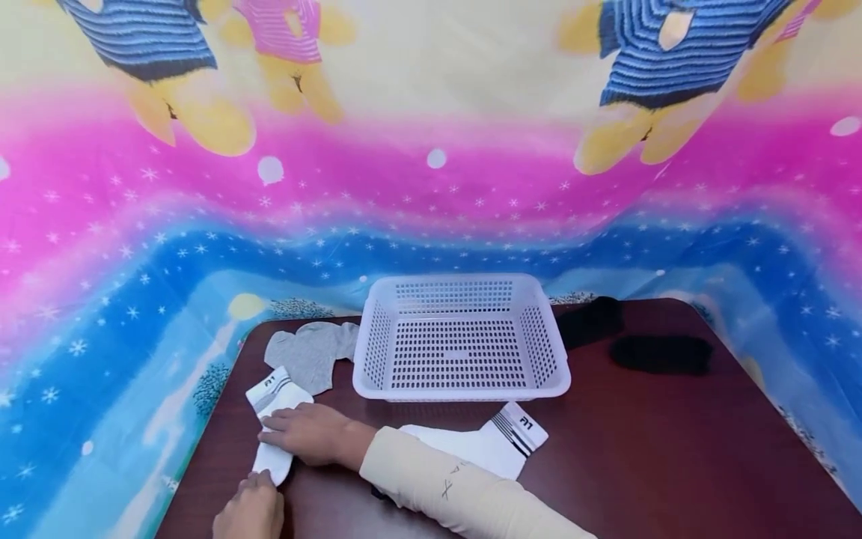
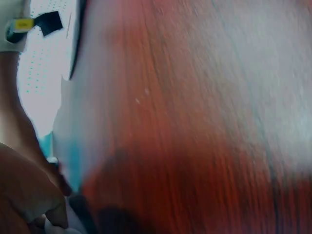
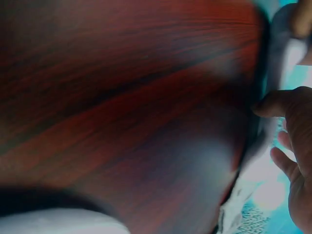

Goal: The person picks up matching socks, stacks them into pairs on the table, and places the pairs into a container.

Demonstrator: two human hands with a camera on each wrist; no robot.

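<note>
At the left of the table in the head view lies a white sock [image 1: 272,457] with dark stripes and a small mark on its cuff. My left hand [image 1: 251,509] pinches its toe end; white fabric also shows at those curled fingers in the left wrist view. Across the sock's middle rests my right hand [image 1: 313,433], its fingers extended. In the right wrist view, the right hand's thumb [image 3: 273,103] stands apart from the other fingers. A second white sock [image 1: 465,445] lies partly under the right sleeve [image 1: 458,483]. Grey socks [image 1: 306,352] are just beyond the first sock.
A white perforated plastic basket [image 1: 461,389] stands at the back middle of the dark wooden table [image 1: 646,449]. To its right lie two black items that look like socks, one against the basket [image 1: 592,322] and one farther right [image 1: 663,354]. A patterned cloth [image 1: 431,195] hangs behind.
</note>
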